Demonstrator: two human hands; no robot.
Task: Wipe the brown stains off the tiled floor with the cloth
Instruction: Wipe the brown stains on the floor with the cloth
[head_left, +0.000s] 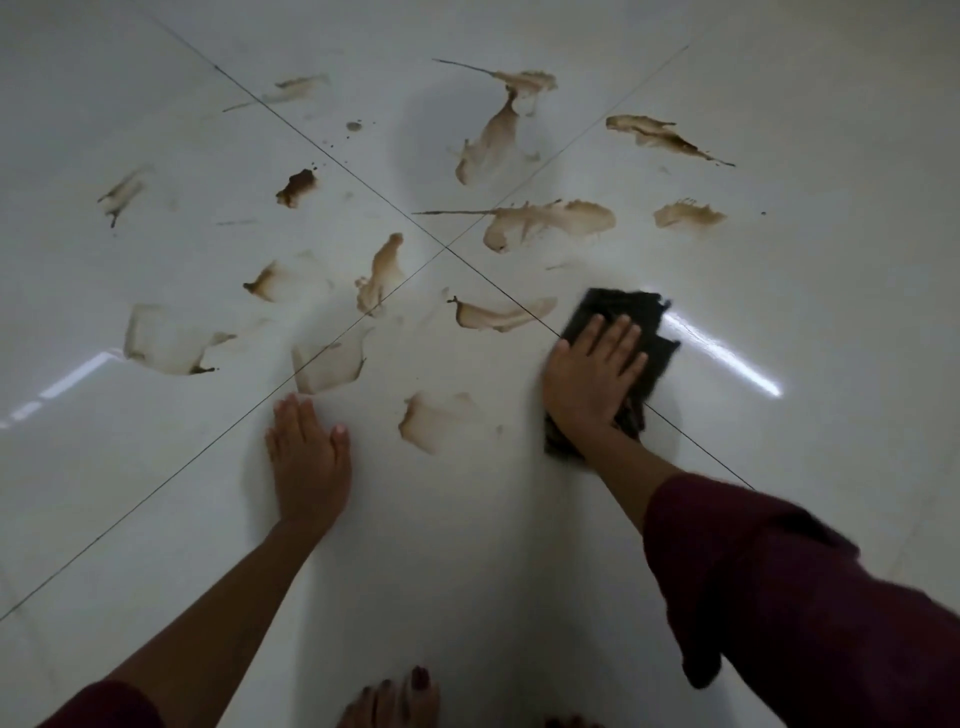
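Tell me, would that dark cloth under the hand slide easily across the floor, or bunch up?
The cloth is probably floppy: its edges look rumpled and uneven. It would likely slide easily, since the tiled floor is glossy enough to mirror lights. The right hand lies flat on it, which should limit bunching.

Dim, cool-toned light throughout. The glossy tiled floor (519, 519) mirrors two streaks of glare (722, 353), one toward the right and a fainter one at the left edge. A soft round shadow (447, 135) darkens the far tiles. Grout lines bow from wide-angle distortion, the corners darken, and slight blur softens the right hand (589, 379).
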